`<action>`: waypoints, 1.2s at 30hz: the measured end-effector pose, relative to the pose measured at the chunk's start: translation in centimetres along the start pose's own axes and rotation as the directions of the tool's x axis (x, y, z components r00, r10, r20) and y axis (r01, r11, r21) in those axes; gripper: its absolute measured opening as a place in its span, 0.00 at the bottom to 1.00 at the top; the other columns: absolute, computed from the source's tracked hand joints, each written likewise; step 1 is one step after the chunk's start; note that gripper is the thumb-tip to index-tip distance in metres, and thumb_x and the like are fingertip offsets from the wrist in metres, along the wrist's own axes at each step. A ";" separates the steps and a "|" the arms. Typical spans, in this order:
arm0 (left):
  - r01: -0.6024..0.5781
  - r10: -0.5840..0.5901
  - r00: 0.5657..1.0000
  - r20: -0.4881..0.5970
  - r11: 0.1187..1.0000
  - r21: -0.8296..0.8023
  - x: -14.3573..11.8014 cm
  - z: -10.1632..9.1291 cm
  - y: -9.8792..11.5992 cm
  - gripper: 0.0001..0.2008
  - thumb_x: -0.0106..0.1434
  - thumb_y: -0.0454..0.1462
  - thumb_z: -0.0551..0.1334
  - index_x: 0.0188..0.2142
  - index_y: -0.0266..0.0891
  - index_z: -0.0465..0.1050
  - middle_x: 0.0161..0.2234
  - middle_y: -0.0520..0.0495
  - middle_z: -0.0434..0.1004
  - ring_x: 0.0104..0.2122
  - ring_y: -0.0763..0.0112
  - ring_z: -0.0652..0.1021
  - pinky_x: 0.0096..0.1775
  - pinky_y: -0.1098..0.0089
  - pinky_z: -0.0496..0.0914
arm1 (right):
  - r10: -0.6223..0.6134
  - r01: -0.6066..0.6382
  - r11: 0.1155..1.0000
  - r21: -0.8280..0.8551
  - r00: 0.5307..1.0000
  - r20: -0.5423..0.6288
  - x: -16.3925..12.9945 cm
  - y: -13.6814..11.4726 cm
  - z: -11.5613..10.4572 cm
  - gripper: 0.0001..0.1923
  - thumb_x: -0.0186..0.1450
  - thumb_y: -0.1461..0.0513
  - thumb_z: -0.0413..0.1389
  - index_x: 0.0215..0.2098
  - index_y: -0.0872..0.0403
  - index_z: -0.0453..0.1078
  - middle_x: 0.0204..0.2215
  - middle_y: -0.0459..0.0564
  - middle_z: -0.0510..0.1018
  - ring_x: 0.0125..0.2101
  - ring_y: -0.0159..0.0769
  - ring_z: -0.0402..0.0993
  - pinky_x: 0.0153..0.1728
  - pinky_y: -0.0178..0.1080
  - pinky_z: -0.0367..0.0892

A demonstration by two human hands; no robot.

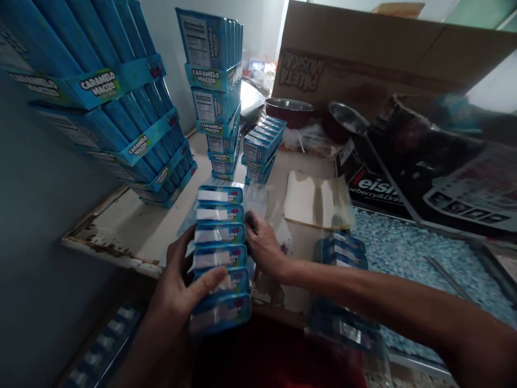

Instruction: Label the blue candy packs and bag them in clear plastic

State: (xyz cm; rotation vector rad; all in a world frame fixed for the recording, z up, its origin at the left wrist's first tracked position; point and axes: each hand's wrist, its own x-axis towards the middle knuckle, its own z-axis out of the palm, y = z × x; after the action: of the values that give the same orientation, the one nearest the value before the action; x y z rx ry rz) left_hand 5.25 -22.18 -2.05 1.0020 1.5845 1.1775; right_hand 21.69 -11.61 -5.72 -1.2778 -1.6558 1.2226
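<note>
A row of several blue candy packs (220,234) with white labels stands on the table's near edge, tilted toward me. My left hand (181,280) is closed round the row's left side, its thumb lying over the front packs. Thin clear plastic (258,198) shows around the row's far end. On the right side, my right hand (264,245) has its fingers curled in against the packs and the plastic, which it seems to pinch; its fingertips are partly hidden.
Tall stacks of blue "Caramelo Macizo" cartons (137,145) rise at left and in the middle (212,75). A pile of clear bags (317,199) lies right of my hands. Further right are blue wrapped candies (407,258), a black box (375,178), and bowls (288,110) before cardboard (363,54).
</note>
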 end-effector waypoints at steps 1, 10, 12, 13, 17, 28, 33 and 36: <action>0.018 -0.018 1.000 0.002 0.999 -0.028 -1.4 0.2 -0.4 0.51 0.55 0.53 0.73 0.73 0.55 0.52 0.66 0.43 0.69 0.58 0.41 0.77 0.50 0.53 0.80 | 0.043 -0.049 0.997 0.060 0.995 0.093 -0.8 -0.3 -1.5 0.16 0.71 0.48 0.52 0.37 0.51 0.67 0.27 0.43 0.76 0.24 0.32 0.70 0.25 0.34 0.64; 0.092 -0.090 0.994 0.061 0.995 -0.030 -9.1 3.0 -10.0 0.53 0.56 0.55 0.72 0.74 0.51 0.49 0.68 0.36 0.65 0.62 0.41 0.74 0.55 0.52 0.78 | -0.201 0.138 0.965 -0.223 0.935 -0.291 2.3 -3.7 -12.0 0.22 0.58 0.47 0.70 0.26 0.55 0.72 0.23 0.45 0.76 0.25 0.29 0.68 0.28 0.34 0.60; 0.127 -0.131 0.989 0.065 0.990 0.066 -9.5 2.8 -10.8 0.53 0.54 0.53 0.73 0.73 0.50 0.51 0.65 0.36 0.69 0.61 0.41 0.74 0.57 0.49 0.76 | -0.381 0.247 0.839 -0.485 0.903 -0.200 4.0 -4.4 -10.3 0.21 0.62 0.47 0.68 0.28 0.55 0.72 0.25 0.45 0.77 0.27 0.31 0.70 0.31 0.35 0.59; 0.135 -0.144 0.986 0.079 0.984 0.117 -9.4 2.3 -10.8 0.53 0.52 0.51 0.74 0.73 0.49 0.52 0.64 0.37 0.71 0.61 0.41 0.75 0.57 0.48 0.75 | -0.413 0.294 0.747 -0.597 0.908 -0.070 4.7 -4.4 -9.0 0.19 0.64 0.49 0.67 0.30 0.54 0.73 0.26 0.45 0.78 0.28 0.31 0.71 0.32 0.35 0.59; -0.007 -0.054 0.982 0.178 0.946 0.325 -6.7 -1.7 -8.8 0.42 0.48 0.48 0.76 0.63 0.49 0.71 0.57 0.41 0.78 0.57 0.42 0.77 0.54 0.52 0.77 | -0.238 0.580 0.384 -0.719 0.814 0.530 6.9 -1.9 -2.9 0.07 0.68 0.57 0.64 0.37 0.53 0.76 0.30 0.48 0.83 0.29 0.34 0.74 0.31 0.35 0.57; -0.573 0.606 0.708 0.362 0.194 0.796 12.1 -1.8 -6.2 0.09 0.71 0.39 0.59 0.43 0.44 0.79 0.41 0.44 0.80 0.45 0.58 0.76 0.48 0.58 0.69 | -0.178 0.754 0.278 -0.595 0.650 0.739 9.1 1.7 0.8 0.14 0.70 0.51 0.61 0.46 0.51 0.75 0.35 0.50 0.84 0.34 0.38 0.77 0.31 0.37 0.50; -0.560 0.560 0.722 0.405 0.131 0.818 10.4 -1.7 -9.0 0.12 0.73 0.36 0.56 0.41 0.43 0.79 0.34 0.46 0.79 0.36 0.62 0.74 0.38 0.64 0.65 | -0.131 0.718 0.432 -0.545 0.648 0.750 8.4 2.9 -1.1 0.21 0.72 0.44 0.55 0.39 0.52 0.75 0.38 0.47 0.84 0.38 0.36 0.77 0.30 0.37 0.49; -0.543 0.496 0.767 0.408 0.162 0.824 8.2 -1.1 -9.6 0.13 0.74 0.35 0.54 0.43 0.44 0.79 0.34 0.47 0.79 0.36 0.63 0.75 0.36 0.65 0.63 | 0.011 0.681 0.407 -0.609 0.663 0.748 6.6 2.8 -2.9 0.14 0.76 0.55 0.52 0.40 0.53 0.75 0.42 0.50 0.83 0.40 0.37 0.77 0.30 0.36 0.52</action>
State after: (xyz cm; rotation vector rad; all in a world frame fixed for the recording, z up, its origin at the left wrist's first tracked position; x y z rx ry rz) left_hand 1.08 -16.85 -12.79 2.5084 1.9273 0.4937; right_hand 23.45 -4.27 -7.64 -0.8308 -3.1957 0.4555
